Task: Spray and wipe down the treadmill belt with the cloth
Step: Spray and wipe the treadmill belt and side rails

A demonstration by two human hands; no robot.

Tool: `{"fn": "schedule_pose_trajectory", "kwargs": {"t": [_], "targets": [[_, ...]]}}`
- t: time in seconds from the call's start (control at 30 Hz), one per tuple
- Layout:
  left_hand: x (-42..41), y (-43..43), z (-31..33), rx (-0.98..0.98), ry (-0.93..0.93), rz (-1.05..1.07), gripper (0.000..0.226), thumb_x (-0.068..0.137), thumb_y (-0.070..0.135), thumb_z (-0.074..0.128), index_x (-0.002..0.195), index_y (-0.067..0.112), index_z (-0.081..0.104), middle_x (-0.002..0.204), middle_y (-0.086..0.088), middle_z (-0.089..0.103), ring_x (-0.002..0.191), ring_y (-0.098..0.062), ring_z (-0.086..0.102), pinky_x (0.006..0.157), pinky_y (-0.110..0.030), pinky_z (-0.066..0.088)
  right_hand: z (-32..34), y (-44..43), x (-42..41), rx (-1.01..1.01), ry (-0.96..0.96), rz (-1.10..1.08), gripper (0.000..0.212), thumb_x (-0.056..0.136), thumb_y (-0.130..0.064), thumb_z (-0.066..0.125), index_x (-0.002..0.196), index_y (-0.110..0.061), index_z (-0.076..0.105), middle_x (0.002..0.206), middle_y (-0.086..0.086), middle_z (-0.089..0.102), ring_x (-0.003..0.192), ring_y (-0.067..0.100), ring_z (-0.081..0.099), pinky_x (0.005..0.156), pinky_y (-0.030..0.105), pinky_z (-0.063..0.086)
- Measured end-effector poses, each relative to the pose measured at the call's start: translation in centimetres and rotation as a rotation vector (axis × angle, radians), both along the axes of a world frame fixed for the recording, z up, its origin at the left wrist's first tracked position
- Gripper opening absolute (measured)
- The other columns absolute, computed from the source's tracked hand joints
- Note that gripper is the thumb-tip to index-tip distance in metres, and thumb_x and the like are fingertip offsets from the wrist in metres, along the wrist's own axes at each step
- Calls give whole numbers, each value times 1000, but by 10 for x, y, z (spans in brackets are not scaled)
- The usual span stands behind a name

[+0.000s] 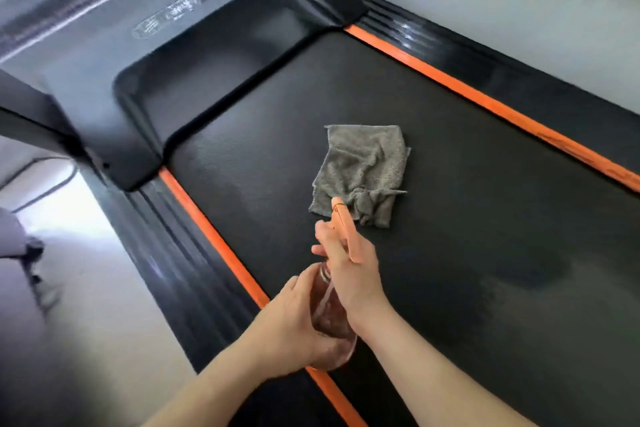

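Two bare forearms come in from the bottom edge and meet over the near-left part of the belt.

L hand (294,322) cups the body of a clear, pink-tinted spray bottle (323,305) from the left & underneath, fingers curled round it. R hand (353,274) is wrapped round the bottle's neck from the right, w/ fingers curled to the front of the orange spray head (341,229). Can't tell if the trigger is squeezed. Bottle is tilted, w/ the nozzle aimed away from the person, toward the cloth.

The bottle's base hangs over the left orange stripe (207,218), which runs btwn the belt and the ribbed black side rail (166,236). Pale floor (86,288) lies left of the rail.

Black treadmill belt (450,218) fills most of the view. There's a darker patch (519,274) on its right side; wet or not, can't say.

Grey cloth (363,170) lies on the belt just past the nozzle, approx. mid-width, free of both hands. It's loosely folded & bunched along its near edge.

Right orange stripe (485,104) runs along the belt's far side, w/ another black rail beyond it, then a white wall (485,10).

At the belt's front end sits the black motor cover (214,62), w/ a blurred logo beyond it.
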State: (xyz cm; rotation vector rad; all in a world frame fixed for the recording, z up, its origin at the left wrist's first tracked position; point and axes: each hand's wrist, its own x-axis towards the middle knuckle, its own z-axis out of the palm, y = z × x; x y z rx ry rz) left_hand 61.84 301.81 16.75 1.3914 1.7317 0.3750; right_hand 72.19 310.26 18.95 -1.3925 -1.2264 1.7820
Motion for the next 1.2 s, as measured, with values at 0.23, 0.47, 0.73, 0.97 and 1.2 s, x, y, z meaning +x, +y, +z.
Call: {"fn": "schedule_pose_trajectory", "kwargs": {"t": [0.23,0.47,0.73,0.97,1.2], "targets": [[-52,-22,0,351,-95,542,53,69,29,84,113,42,57,103,7,69,98,-14,68,80,-34,57,9,-9,-83,231,24,454,66,75,-62,69,130,-26,56,131,-3,55,115,7,54,102,30,42],[-146,-5,-26,470,88,1034,55,66,32,85,102,44,44,101,9,62,92,-12,66,91,-39,53,-28,35,-87,644,-764,746,70,97,-48,49,156,-38,14,167,-3,6,153,16,-1,119,49,14],[-176,11,-35,425,112,1146,75,67,49,83,126,28,41,114,10,58,104,-7,60,102,-33,47,-71,67,-69,702,-1175,694,68,94,-27,53,155,-29,22,161,10,24,144,34,27,110,52,29],[-135,-29,-38,266,161,1363,101,53,53,74,141,17,38,132,-5,51,121,-24,53,107,-46,43,-72,30,-35,987,-970,787,51,73,0,71,122,-15,65,95,9,65,78,37,64,65,44,50],[-35,-26,-45,416,424,534,33,69,0,53,91,17,71,103,0,61,100,-20,54,88,-19,38,-53,38,0,847,-636,738,38,93,-23,47,127,-25,64,119,2,69,115,27,61,88,46,52]]}}
